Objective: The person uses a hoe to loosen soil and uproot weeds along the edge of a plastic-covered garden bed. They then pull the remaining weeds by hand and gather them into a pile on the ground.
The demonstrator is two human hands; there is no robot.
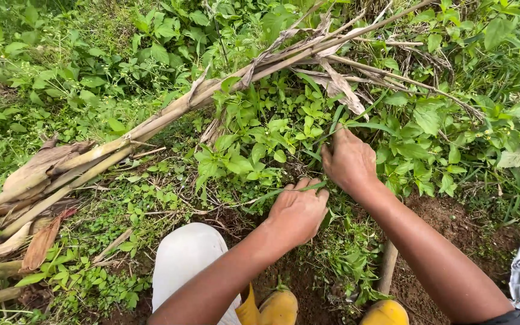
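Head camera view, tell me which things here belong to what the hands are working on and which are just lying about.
In hand:
left hand
right hand
long green grass blade held between them
low green weeds beside the hands

Lying about:
dry fallen stalk
dry brown leaves
wooden handle on the soil
yellow boots

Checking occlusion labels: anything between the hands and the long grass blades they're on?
Nothing visible. The left hand and right hand already close on the long grass blades; the dry stalk lies apart, beyond them.
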